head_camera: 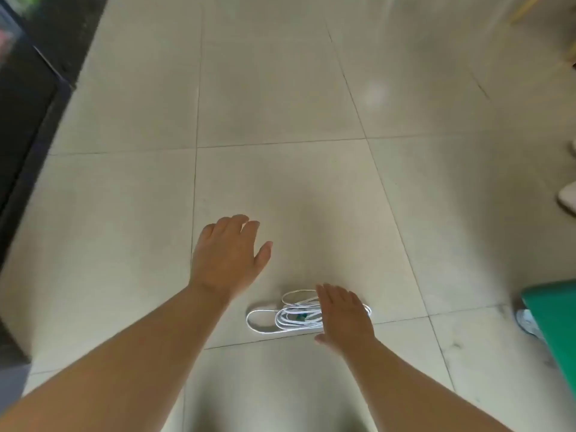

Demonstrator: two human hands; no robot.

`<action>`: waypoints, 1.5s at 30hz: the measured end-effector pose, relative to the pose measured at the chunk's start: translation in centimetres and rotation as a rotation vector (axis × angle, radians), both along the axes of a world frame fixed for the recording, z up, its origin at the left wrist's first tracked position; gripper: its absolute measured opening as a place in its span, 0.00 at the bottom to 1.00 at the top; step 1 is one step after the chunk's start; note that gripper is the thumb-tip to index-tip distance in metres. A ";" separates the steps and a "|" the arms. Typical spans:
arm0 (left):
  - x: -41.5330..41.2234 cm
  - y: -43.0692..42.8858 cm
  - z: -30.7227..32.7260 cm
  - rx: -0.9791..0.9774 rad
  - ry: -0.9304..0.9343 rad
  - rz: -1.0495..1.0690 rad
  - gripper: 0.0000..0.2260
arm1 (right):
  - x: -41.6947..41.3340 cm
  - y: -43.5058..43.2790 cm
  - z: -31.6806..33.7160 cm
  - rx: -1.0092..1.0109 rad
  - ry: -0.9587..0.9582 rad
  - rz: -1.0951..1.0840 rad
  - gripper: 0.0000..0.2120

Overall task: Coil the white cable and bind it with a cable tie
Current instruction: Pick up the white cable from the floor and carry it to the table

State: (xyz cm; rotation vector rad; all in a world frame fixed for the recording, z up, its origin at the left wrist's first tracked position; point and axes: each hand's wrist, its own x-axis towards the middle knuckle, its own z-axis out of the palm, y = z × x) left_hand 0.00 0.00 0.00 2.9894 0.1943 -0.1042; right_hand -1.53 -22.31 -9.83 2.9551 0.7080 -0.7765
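The white cable [282, 316] lies in loose flat loops on the beige tiled floor, low in the middle of the view. A small green piece [301, 316] sits among the loops; whether it is the cable tie I cannot tell. My right hand [344, 316] hovers flat, fingers straight, over the right end of the coil and hides that part. My left hand [229, 254] is spread open above the floor, up and to the left of the cable, apart from it.
A dark cabinet or counter base [21, 120] runs along the left edge. A green stool or box [554, 325] stands at the right, with a white shoe [530, 322] beside it. Another pale shoe [567, 196] shows at the right edge.
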 end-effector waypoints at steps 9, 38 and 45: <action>1.8 0.7 -9.6 0.039 -0.086 -0.013 0.21 | 2.3 0.9 -10.8 -0.135 0.028 0.075 0.54; 1.1 2.0 -11.6 0.076 -0.067 0.004 0.19 | 2.0 1.6 -14.9 -0.116 0.091 0.112 0.13; 1.6 2.4 -12.1 0.071 -0.067 0.001 0.19 | 1.6 1.7 -15.1 -0.086 0.030 0.095 0.10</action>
